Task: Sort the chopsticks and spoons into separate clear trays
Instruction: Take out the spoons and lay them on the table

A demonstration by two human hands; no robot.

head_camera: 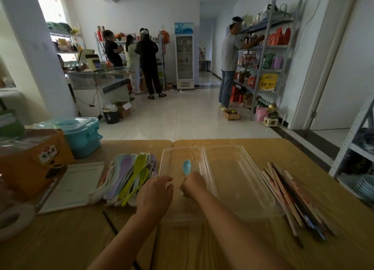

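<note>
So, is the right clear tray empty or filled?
Empty: nothing lies inside the right clear tray; the chopsticks sit outside, beside it.

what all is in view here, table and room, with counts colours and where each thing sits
left tray, right tray: two, clear, side by side mid-table
blue spoon: one, light blue, over the left tray
spoon pile: many, purple, yellow-green, white, left of the trays
chopstick pile: many, dark and reddish, right of the trays
stray chopstick: one, black, by the left forearm
cardboard box: one, orange, far left
lidded tub: one, teal, behind the box
flat tray: one, white, left of the spoons
table: two joined tops, yellow wood
fridge: one, white, back wall
people: four, at the back shelves
left hand: fingers relaxed, holding nothing, beside the spoon pile
right hand: pinches the blue spoon's handle
</note>
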